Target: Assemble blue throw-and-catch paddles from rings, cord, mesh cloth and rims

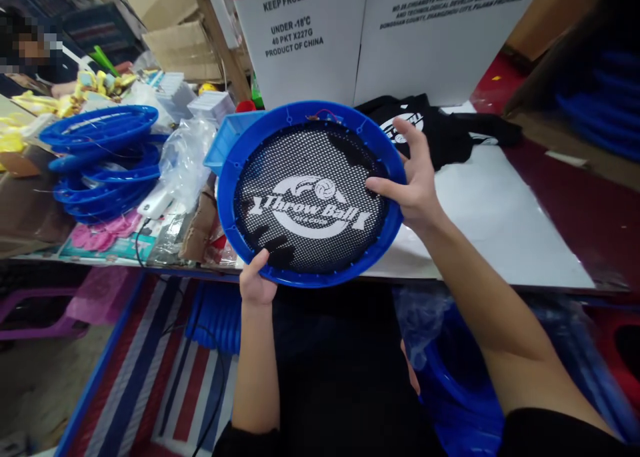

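Note:
A round blue plastic hoop (227, 207) is held up above the table edge, its face tilted toward me. Across its inside lies black mesh (305, 160) printed in white with "Throw Ball" and a ball. My left hand (257, 282) grips the lower left rim, thumb in front and the other fingers hidden behind. On the right rim, my right hand (419, 189) is closed with its thumb over the mesh and the index finger pointing up. At the hoop's top inner edge shows a thin red wire (325, 113). Behind it lie black printed mesh pieces (440, 127).
Blue hoops (100, 157) are stacked at the left, beside a clear plastic bag (183, 153) and a light blue tray (235, 133). A white carton (310, 63) stands at the back. White sheet (500, 217) covers the right tabletop. Another person (35, 60) sits far left.

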`<state>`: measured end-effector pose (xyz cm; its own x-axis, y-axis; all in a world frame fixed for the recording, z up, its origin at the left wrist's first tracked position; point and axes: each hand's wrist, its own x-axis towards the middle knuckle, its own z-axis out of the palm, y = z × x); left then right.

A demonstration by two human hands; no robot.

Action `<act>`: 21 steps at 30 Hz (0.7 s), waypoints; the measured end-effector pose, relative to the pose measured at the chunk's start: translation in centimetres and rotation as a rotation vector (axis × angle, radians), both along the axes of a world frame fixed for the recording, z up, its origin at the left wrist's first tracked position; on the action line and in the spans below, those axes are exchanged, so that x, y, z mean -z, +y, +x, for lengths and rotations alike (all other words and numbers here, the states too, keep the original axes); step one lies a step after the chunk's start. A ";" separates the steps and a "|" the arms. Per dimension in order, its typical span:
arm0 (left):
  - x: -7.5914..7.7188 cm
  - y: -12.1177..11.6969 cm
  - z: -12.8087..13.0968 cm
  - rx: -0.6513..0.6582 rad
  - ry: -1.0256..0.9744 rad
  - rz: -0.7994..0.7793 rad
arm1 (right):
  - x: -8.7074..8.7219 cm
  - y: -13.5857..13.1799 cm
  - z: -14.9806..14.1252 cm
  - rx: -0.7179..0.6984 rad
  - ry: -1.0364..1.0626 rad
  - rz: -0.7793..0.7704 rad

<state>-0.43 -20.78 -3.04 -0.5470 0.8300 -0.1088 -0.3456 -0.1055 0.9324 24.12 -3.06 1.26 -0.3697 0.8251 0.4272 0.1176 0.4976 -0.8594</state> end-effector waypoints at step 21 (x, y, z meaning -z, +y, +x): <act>-2.4 -1.9 1.9 -0.107 -0.072 -0.026 | 0.7 0.3 -0.7 -0.131 0.358 -0.415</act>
<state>1.44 -22.64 -0.65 -0.6226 0.7635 -0.1715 -0.3995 -0.1217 0.9086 23.37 -2.73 0.53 -0.3718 0.9078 0.1940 -0.2576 0.0998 -0.9611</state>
